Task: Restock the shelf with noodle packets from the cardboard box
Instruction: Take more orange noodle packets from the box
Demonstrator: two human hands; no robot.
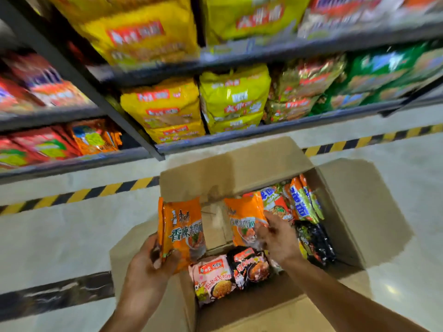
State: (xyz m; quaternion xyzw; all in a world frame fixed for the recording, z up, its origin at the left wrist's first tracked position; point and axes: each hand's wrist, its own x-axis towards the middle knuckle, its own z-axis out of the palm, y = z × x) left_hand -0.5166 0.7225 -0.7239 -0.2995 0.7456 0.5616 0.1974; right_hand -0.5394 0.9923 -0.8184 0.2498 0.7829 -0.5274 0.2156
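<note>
Left hand (153,257) grips an orange plastic noodle packet (183,232) by its lower left corner, thumb across the front, fingers behind; packet upright, held over the near-left edge of the open brown cardboard box (347,212).

Right hand (279,236) is inside the box, fingers curled on a second orange noodle packet (242,219) that stands tilted near the box's middle; hand is blurred, so the exact hold is unclear.

Also in the box: a pink noodle packet (212,279) and a black noodle packet with red print (250,265) lie at the near side, a dark packet (314,243) at the right wall, mixed orange-blue-green packets (299,202) stand at the far right corner.

Beyond the box: grey metal shelving (275,130) stocked with yellow multi-packs (167,109), blurred. A yellow-black hazard stripe (79,195) runs on the pale floor between box and shelving.
</note>
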